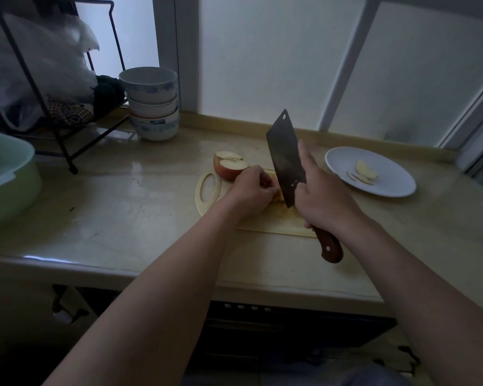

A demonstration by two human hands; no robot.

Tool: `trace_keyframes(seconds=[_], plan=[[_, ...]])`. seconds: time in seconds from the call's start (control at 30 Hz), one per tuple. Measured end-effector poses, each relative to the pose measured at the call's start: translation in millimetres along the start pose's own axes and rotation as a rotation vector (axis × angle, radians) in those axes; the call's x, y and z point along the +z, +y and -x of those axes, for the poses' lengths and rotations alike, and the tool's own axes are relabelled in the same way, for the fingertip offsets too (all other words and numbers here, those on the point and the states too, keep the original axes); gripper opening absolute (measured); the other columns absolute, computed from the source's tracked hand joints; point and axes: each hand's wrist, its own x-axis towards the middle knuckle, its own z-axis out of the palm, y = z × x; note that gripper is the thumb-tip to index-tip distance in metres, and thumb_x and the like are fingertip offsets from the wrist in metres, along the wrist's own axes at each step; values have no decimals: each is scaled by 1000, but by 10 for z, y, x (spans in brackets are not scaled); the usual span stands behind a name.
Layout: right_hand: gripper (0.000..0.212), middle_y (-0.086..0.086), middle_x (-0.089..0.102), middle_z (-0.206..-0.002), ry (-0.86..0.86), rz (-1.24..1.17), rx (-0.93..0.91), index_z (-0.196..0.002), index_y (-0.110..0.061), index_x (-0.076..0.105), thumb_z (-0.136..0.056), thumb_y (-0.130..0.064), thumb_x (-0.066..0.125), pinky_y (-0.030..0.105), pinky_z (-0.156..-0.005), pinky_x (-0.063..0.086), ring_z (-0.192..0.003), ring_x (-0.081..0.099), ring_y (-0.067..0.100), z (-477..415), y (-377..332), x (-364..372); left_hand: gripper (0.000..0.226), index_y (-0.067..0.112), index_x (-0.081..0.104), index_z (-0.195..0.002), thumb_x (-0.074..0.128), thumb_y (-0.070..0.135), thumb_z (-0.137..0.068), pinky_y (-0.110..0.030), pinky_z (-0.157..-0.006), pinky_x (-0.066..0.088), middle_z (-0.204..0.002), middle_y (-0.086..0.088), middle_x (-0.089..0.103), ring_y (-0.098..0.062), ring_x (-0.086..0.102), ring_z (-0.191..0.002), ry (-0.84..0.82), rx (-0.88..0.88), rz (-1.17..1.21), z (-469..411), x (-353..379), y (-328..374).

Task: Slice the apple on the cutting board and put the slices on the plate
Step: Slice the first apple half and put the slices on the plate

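A pale cutting board lies on the counter. My left hand holds down an apple piece, mostly hidden under my fingers. My right hand grips the wooden handle of a dark cleaver, forefinger stretched along the blade; its tip is tilted up and its heel sits by the apple piece. Larger cut apple pieces, red-skinned, stand at the board's far left corner. A white plate to the right holds a few apple slices.
Stacked white bowls stand at the back left beside a black wire rack with bags and cloths. A green basin sits at the far left. Frosted windows run behind the counter, whose front edge is near me.
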Motion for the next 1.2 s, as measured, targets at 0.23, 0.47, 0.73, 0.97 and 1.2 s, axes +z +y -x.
trace_keyframes(seconds=[0.23,0.47,0.73,0.97,1.2], plan=[[84,13,66,-82,-10,59,1,-163,-42,-9,-102,-9,39,35,-47,57,-59,70,29,-13,-17,13,19,19,56,-109,69,22,-96,-30,-88,53,-114,-2,63,-16,61,-104,-5,6,10,2,-6,-1],[89,13,65,-82,-38,132,-3,-161,-43,-14,-100,-11,42,52,-63,62,-64,69,31,133,-12,26,20,19,57,-109,70,21,-95,-25,-81,50,-111,0,63,-14,60,-102,3,0,8,3,-2,3],[94,9,66,-80,-96,160,33,-161,-43,-16,-98,-6,44,48,-63,63,-62,70,27,357,-46,-23,24,17,59,-116,70,20,-94,-31,-90,53,-116,-2,63,-17,61,-106,3,-4,-5,-10,14,-6],[94,9,67,-81,-105,150,38,-161,-44,-14,-99,-6,44,43,-54,62,-57,71,25,332,-49,-71,22,19,59,-112,71,21,-94,-34,-93,54,-115,-2,63,-17,61,-106,5,0,-11,-30,13,-22],[92,7,64,-89,-140,127,60,-161,-46,-13,-99,-6,42,33,-47,59,-56,73,26,208,-80,-33,16,24,57,-102,71,20,-94,-23,-77,51,-106,1,65,-11,63,-97,-3,6,61,-25,15,-39]])
